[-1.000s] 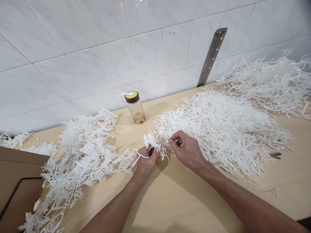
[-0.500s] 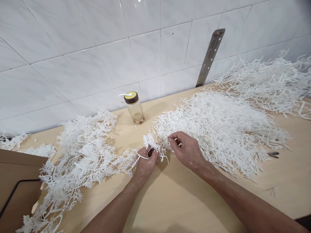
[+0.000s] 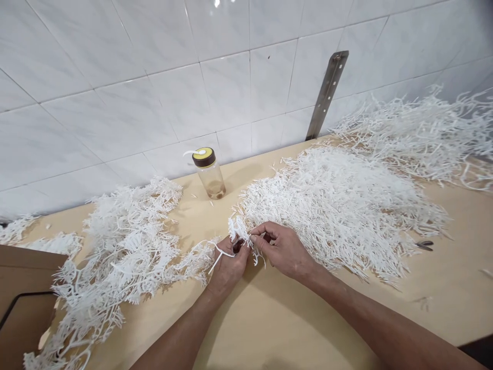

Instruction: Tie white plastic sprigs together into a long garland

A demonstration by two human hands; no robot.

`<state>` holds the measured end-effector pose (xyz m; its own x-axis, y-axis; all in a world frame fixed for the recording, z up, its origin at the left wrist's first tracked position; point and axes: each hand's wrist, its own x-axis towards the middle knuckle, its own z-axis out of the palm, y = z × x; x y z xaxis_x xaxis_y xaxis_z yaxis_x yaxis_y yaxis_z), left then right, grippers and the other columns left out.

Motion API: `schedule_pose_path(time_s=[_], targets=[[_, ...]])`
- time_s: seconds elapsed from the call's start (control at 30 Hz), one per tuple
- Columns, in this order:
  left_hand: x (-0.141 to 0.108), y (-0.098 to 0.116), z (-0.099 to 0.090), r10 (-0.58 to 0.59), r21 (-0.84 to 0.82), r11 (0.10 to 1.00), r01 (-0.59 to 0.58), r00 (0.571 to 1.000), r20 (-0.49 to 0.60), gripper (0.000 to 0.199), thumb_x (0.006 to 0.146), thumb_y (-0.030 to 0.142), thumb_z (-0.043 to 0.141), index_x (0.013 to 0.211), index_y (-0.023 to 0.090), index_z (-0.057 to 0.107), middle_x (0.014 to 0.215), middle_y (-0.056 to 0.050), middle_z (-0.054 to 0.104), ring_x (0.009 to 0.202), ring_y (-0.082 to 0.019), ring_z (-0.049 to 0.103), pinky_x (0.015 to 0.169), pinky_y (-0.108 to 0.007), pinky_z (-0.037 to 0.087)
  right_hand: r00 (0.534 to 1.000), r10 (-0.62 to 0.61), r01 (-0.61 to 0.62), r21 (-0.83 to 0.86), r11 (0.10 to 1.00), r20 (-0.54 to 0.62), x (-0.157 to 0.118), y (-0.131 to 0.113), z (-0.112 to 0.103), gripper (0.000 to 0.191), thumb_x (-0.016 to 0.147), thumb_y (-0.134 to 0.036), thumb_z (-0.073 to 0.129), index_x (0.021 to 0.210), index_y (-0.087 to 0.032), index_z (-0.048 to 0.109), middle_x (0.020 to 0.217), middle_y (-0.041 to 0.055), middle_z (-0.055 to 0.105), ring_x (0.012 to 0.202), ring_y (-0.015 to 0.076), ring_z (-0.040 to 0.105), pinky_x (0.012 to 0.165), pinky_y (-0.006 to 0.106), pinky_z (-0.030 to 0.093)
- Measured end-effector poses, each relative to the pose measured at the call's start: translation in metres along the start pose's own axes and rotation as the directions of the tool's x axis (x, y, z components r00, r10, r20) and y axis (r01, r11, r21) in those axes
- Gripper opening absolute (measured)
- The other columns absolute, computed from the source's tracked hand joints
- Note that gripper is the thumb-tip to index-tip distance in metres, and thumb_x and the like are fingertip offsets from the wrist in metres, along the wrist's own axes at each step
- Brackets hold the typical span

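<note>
My left hand (image 3: 228, 264) is closed around a white branched plastic piece (image 3: 239, 228), with its thin twigs sticking out above the fingers and to the right. A thin white stem crosses the back of the fingers. From the right, my right hand (image 3: 283, 249) pinches at the edge of that same piece, thumb and forefinger together; the exact bit between the fingertips is too small to make out. Just beyond my right hand spreads a heap of small white plastic sticks (image 3: 331, 200). Left of my left hand lies a pile of tangled white branched pieces (image 3: 134, 246).
A clear bottle (image 3: 211, 180) with a dark and yellow lid stands near the tiled wall. A metal bracket (image 3: 327, 95) leans there. More white strands (image 3: 419, 133) lie at back right. Small dark-handled snips (image 3: 424, 245) rest at right. A cardboard box (image 3: 26, 293) is at left.
My right hand has moved left and reached the piece in my left hand, where it was apart before. My left hand keeps its hold. The whole view has shifted slightly.
</note>
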<state>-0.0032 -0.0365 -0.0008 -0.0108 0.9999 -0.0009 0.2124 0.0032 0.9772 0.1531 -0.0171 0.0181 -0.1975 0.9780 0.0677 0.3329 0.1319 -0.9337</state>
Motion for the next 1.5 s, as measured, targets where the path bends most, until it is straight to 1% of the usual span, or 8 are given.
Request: schedule_pose_path(time_s=[0.33, 0.5, 0.57, 0.73, 0.93, 1.1, 1.37, 1.5], targets=[[-0.002, 0.007, 0.0, -0.017, 0.022, 1.0, 0.018, 1.0, -0.009, 0.015, 0.084, 0.03, 0.063, 0.084, 0.017, 0.068, 0.064, 0.0, 0.062, 0.064, -0.017, 0.057, 0.061, -0.026, 0.044, 0.993, 0.118, -0.119, 0.048, 0.992, 0.027, -0.001, -0.003, -0.001, 0.017, 0.081, -0.029, 0.06, 0.088, -0.018, 0.071, 0.076, 0.0019, 0.07, 0.052, 0.0118, 0.057, 0.049, 0.025, 0.046], [-0.002, 0.005, 0.0, 0.021, -0.06, 0.998, -0.022, 1.0, -0.021, 0.02, 0.083, 0.034, 0.067, 0.093, 0.017, 0.069, 0.081, -0.005, 0.071, 0.076, -0.02, 0.063, 0.067, -0.028, 0.048, 0.994, 0.104, -0.105, 0.052, 0.993, 0.036, 0.001, 0.001, -0.005, 0.016, 0.082, -0.027, 0.059, 0.09, -0.017, 0.069, 0.079, 0.0025, 0.07, 0.053, 0.0114, 0.057, 0.049, 0.025, 0.047], [-0.002, 0.003, -0.001, 0.015, -0.098, 0.995, -0.015, 1.0, 0.001, 0.023, 0.084, 0.038, 0.068, 0.095, 0.017, 0.069, 0.076, -0.003, 0.069, 0.07, -0.018, 0.061, 0.063, -0.026, 0.046, 0.995, 0.09, -0.091, 0.04, 0.995, 0.031, 0.002, 0.003, -0.006, 0.016, 0.082, -0.026, 0.059, 0.091, -0.017, 0.068, 0.08, 0.0026, 0.069, 0.054, 0.0114, 0.057, 0.05, 0.025, 0.048], [-0.003, 0.002, -0.004, 0.002, -0.176, 0.984, 0.011, 0.998, 0.07, 0.027, 0.086, 0.043, 0.067, 0.079, 0.017, 0.063, 0.055, 0.003, 0.052, 0.051, -0.011, 0.045, 0.052, -0.023, 0.036, 0.996, 0.08, -0.08, -0.002, 0.997, 0.045, 0.001, 0.005, -0.007, 0.014, 0.083, -0.026, 0.057, 0.091, -0.018, 0.066, 0.078, 0.0015, 0.067, 0.054, 0.0111, 0.056, 0.05, 0.024, 0.046], [-0.001, 0.006, -0.004, -0.03, -0.188, 0.981, 0.037, 0.999, 0.042, 0.033, 0.085, 0.046, 0.066, 0.071, 0.017, 0.059, 0.052, 0.004, 0.049, 0.047, -0.01, 0.043, 0.049, -0.023, 0.034, 0.996, 0.065, -0.062, -0.063, 0.996, 0.058, -0.001, 0.002, -0.008, 0.013, 0.084, -0.026, 0.055, 0.091, -0.02, 0.064, 0.075, -0.0009, 0.065, 0.054, 0.0114, 0.055, 0.05, 0.024, 0.044], [0.0, 0.003, -0.002, -0.056, -0.174, 0.983, 0.061, 0.998, 0.031, 0.028, 0.082, 0.044, 0.071, 0.083, 0.017, 0.066, 0.049, 0.006, 0.048, 0.045, -0.009, 0.039, 0.047, -0.022, 0.033, 0.998, 0.05, -0.048, -0.071, 0.996, 0.029, 0.001, 0.004, -0.007, 0.015, 0.085, -0.027, 0.055, 0.093, -0.02, 0.066, 0.078, 0.0003, 0.067, 0.055, 0.0118, 0.056, 0.05, 0.025, 0.044], [0.002, -0.001, -0.003, -0.063, -0.252, 0.966, 0.065, 0.998, 0.015, 0.03, 0.08, 0.045, 0.073, 0.078, 0.017, 0.063, 0.055, 0.003, 0.053, 0.049, -0.01, 0.045, 0.05, -0.023, 0.038, 0.996, 0.083, -0.082, -0.058, 0.995, 0.019, 0.0, 0.001, -0.002, 0.015, 0.084, -0.028, 0.057, 0.091, -0.019, 0.067, 0.071, -0.0007, 0.067, 0.051, 0.0119, 0.054, 0.049, 0.025, 0.042], [0.002, 0.002, -0.002, -0.079, -0.245, 0.966, 0.08, 0.997, 0.013, 0.03, 0.079, 0.045, 0.073, 0.078, 0.017, 0.063, 0.057, 0.003, 0.055, 0.05, -0.01, 0.046, 0.049, -0.022, 0.037, 1.0, 0.012, -0.013, -0.126, 0.992, -0.01, 0.001, 0.002, 0.0, 0.014, 0.084, -0.025, 0.056, 0.087, -0.019, 0.069, 0.071, 0.0005, 0.068, 0.057, 0.0141, 0.058, 0.053, 0.026, 0.044]])
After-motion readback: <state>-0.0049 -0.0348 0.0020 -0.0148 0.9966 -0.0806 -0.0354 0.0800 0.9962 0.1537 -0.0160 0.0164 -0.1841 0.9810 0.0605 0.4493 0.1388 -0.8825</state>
